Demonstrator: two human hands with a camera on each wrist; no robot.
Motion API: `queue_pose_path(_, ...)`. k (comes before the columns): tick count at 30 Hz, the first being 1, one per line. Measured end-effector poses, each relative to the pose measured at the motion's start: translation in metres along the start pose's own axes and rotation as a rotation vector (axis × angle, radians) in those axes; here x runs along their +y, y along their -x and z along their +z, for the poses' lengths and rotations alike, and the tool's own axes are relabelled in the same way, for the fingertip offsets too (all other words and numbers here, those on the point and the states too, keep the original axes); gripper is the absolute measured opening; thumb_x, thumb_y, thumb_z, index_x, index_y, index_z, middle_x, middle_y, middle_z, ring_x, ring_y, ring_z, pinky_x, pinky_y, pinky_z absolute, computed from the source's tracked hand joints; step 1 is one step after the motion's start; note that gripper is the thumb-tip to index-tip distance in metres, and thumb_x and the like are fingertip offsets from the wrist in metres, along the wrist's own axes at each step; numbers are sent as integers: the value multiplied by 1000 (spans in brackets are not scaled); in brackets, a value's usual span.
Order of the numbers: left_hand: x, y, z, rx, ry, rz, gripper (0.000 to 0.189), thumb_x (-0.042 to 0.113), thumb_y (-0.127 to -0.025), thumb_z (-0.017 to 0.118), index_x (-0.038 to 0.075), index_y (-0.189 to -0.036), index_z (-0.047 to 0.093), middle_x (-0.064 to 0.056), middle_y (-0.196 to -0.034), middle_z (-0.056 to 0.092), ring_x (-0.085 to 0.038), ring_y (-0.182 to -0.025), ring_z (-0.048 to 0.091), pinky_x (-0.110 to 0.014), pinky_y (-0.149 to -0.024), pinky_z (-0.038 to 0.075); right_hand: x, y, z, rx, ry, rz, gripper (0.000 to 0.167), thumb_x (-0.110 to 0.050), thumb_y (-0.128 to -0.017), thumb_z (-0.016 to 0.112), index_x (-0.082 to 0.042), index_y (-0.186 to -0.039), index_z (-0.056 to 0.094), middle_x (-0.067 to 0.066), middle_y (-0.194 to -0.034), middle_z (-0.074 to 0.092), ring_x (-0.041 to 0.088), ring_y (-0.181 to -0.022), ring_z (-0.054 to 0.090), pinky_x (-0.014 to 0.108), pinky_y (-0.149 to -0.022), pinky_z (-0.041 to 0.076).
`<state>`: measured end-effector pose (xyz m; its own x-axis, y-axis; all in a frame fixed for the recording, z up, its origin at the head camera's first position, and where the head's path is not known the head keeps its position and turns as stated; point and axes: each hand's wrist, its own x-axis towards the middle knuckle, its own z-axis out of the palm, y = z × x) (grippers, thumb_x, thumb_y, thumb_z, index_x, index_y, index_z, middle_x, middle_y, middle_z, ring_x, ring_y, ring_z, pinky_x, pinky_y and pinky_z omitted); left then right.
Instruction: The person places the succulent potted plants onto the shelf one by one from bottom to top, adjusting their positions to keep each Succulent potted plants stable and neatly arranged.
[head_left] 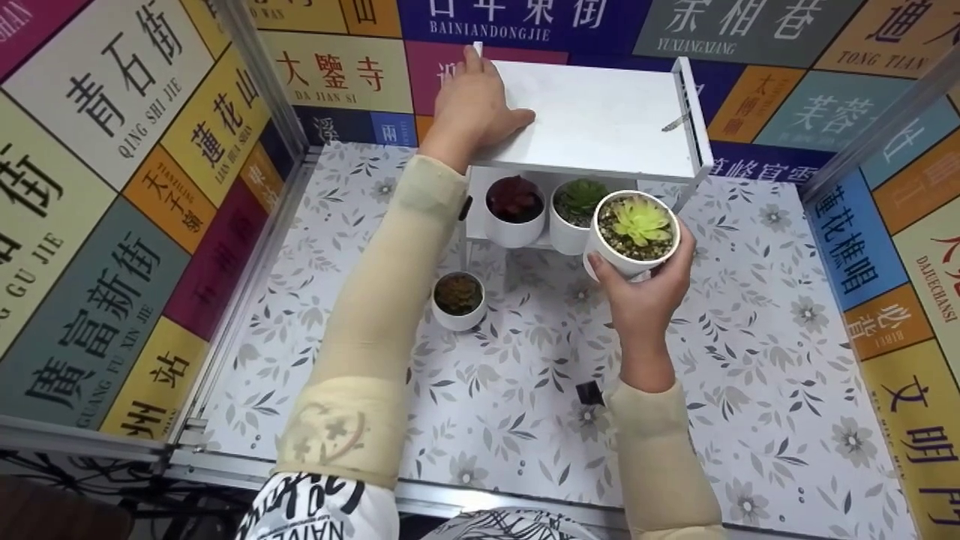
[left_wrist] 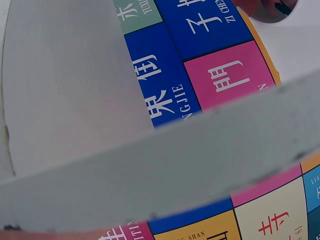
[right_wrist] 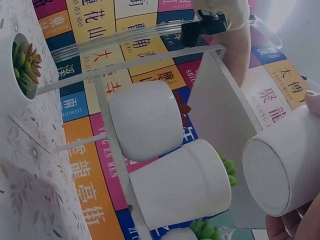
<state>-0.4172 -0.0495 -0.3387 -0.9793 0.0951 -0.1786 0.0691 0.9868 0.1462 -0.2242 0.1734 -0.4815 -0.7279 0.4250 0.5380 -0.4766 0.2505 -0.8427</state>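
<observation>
My right hand [head_left: 649,292] grips a white pot with a yellow-green succulent [head_left: 637,221], raised in front of a small white shelf [head_left: 592,112]. Its underside shows in the right wrist view. At the shelf's left end my left hand [head_left: 472,105] holds the side rail, thumb spread on the top board and fingers over the edge. On the lower board stand a dark red succulent pot [head_left: 515,214] and a green succulent pot [head_left: 574,217]. Beyond these, the right wrist view shows part of another green succulent [right_wrist: 204,230], hidden in the head view behind the raised pot.
A pot with a brownish succulent [head_left: 459,304] stands on the floral-patterned table [head_left: 510,405], in front of the shelf's left end. Colourful sign-printed panels [head_left: 187,187] wall in the back and both sides. A metal frame rail [head_left: 450,495] runs along the front edge.
</observation>
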Motion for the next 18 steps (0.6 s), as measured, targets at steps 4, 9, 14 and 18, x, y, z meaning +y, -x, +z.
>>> queue_pose_path(4, -1, 0, 0, -1, -9, 8, 116, 78, -99, 43, -3, -167, -6, -23, -176, -14, -35, -167, 6, -45, -138, 6, -3, -6, -3, 14, -25, 7, 97, -10, -65, 99, 2, -148, 50, 11, -144, 60, 21, -131, 59, 37, -116, 51)
queue_pose_path(9, -1, 0, 0, 3, -11, 7, 116, 77, -99, 43, -3, -167, -6, -23, -177, -13, -36, -167, 6, -45, -138, 5, -7, -13, -5, 36, -53, 25, 100, -6, -62, 97, 2, -149, 49, 13, -144, 60, 22, -131, 59, 37, -116, 51)
queue_pose_path(14, 0, 0, 0, 5, -3, 3, 116, 77, -99, 44, -2, -167, -5, -22, -177, -14, -36, -167, 6, -44, -138, 5, -9, -20, -8, 48, -36, 10, 99, -7, -63, 98, 1, -149, 49, 12, -144, 61, 22, -131, 60, 37, -114, 52)
queue_pose_path(18, 1, 0, 0, 1, -4, -4, 117, 78, -98, 44, -2, -167, -7, -21, -177, -14, -35, -167, 6, -44, -138, 6, -11, -24, -10, 42, -19, -18, 98, -11, -66, 98, 2, -150, 49, 12, -144, 61, 22, -130, 61, 39, -114, 53)
